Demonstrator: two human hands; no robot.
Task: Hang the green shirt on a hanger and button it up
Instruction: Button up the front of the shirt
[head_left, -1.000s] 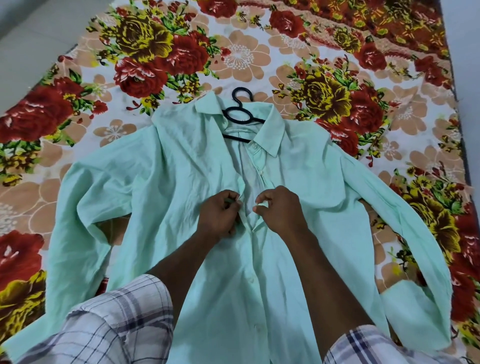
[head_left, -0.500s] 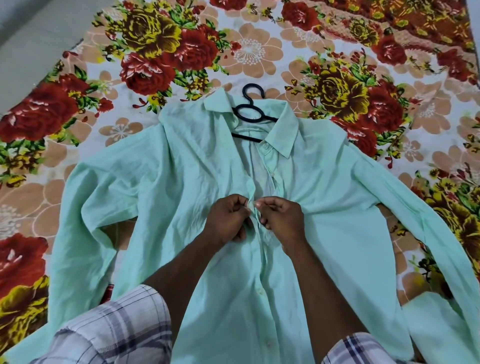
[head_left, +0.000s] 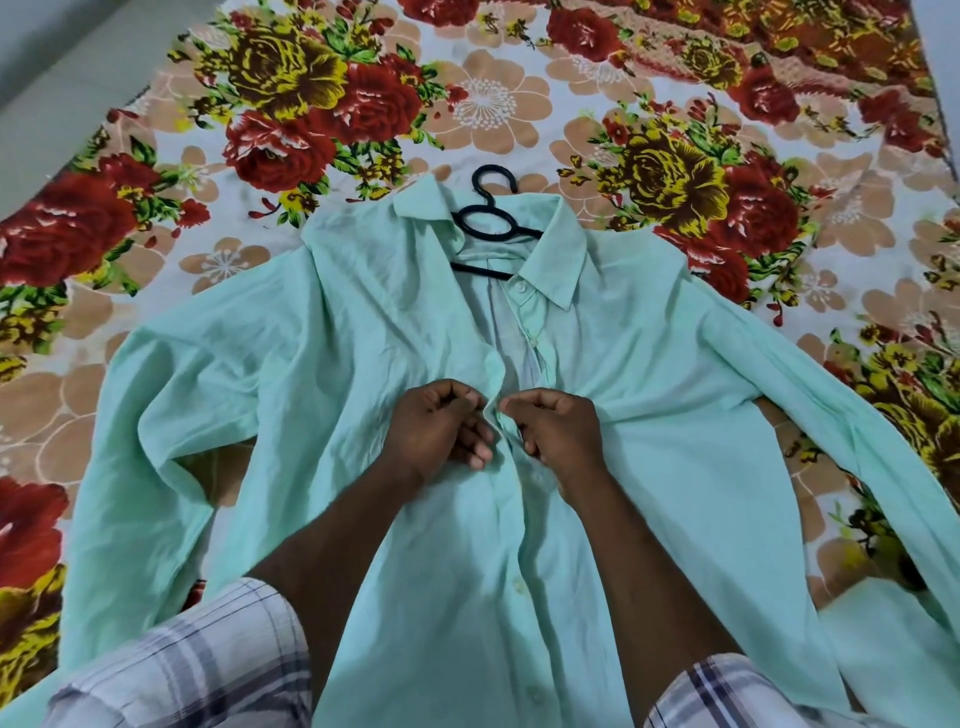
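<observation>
A mint-green shirt (head_left: 322, 364) lies flat, front up, sleeves spread to both sides. A black hanger (head_left: 485, 221) sits inside its collar, with the hook sticking out past the neck. My left hand (head_left: 434, 428) pinches the left front edge at chest height. My right hand (head_left: 558, 431) pinches the right placket edge right beside it, fingertips nearly touching. Above my hands the front is parted; below them the placket lies closed with white buttons showing.
The shirt rests on a floral sheet (head_left: 493, 98) with red and yellow roses. Bare grey floor (head_left: 62, 88) shows at the far left. My plaid sleeves (head_left: 192, 670) fill the bottom corners.
My hands drew together at the placket, closing the gap between the two front edges at chest height. The view shifted slightly.
</observation>
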